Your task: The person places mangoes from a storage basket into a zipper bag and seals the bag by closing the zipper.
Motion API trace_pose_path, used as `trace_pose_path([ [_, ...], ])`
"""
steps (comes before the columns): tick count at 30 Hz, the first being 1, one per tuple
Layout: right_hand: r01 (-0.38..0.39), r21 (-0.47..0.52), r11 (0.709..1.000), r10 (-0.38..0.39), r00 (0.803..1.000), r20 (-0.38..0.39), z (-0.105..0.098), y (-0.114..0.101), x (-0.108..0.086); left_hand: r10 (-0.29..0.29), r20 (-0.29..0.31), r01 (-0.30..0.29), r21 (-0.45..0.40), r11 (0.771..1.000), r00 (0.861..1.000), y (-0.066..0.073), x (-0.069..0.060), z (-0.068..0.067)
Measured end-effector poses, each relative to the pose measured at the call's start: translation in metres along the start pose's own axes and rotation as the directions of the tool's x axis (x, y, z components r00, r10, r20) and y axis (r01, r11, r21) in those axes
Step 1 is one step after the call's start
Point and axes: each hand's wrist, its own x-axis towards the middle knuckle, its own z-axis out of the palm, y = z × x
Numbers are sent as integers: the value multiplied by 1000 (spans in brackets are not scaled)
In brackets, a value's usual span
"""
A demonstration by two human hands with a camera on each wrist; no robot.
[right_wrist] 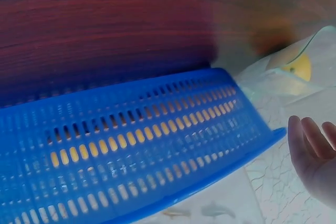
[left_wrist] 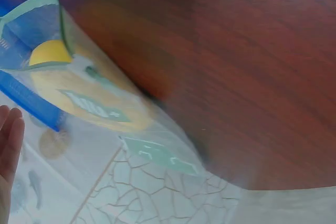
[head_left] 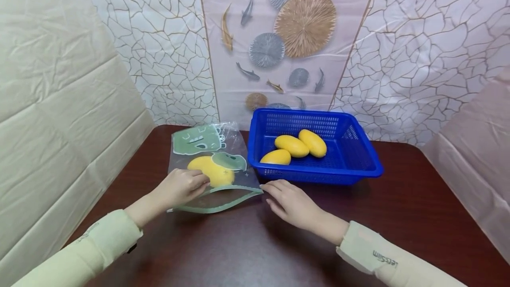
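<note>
A clear zip bag [head_left: 255, 180] with green printed shapes lies on the table, its green-edged mouth gaping toward me. Inside is one smooth yellow oval fruit [head_left: 217, 174], mango-like in shape. My left hand [head_left: 181, 187] is over the bag's left side, beside the fruit; in the left wrist view its visible fingers [left_wrist: 14, 135] look fairly straight and apart from the bag. At the mouth's right corner is my right hand [head_left: 292, 203], fingertips at or very near the edge. The right wrist view shows those fingers [right_wrist: 310, 140] loosely bent with nothing between them.
A blue slotted plastic basket [head_left: 318, 172] stands just right of the bag, holding three similar yellow fruits [head_left: 292, 146]. Both rest on a dark reddish-brown table [head_left: 414, 216]. Patterned cloth [head_left: 414, 56] hangs behind, and pale cloth [head_left: 59, 79] borders the left side.
</note>
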Motion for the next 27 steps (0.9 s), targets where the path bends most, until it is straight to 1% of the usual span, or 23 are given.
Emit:
trace_pose_path([
  [3,2,14,1000,-2,1000,-7,-4,5,0,-6,13,6,6,1000,1000,2,10,2],
  [8,29,0,1000,-29,999,-28,-8,15,1,10,30,-10,17,1000,999,8,30,7],
  [13,8,4,1000,-8,998,-63,-10,21,1,7,38,-8,8,1000,999,12,50,16],
  [16,0,1,1000,0,997,-72,-13,24,0,1,64,1,-20,1000,998,15,60,22],
  [19,1,-14,1000,-2,997,-80,-15,26,0,4,88,-3,-14,1000,996,18,69,28],
  [23,14,-28,1000,-16,995,-96,-21,31,1,20,88,-21,0,1000,996,23,78,35],
  [27,27,-46,999,-32,992,-122,-29,39,2,13,101,-9,-40,999,995,27,87,42],
])
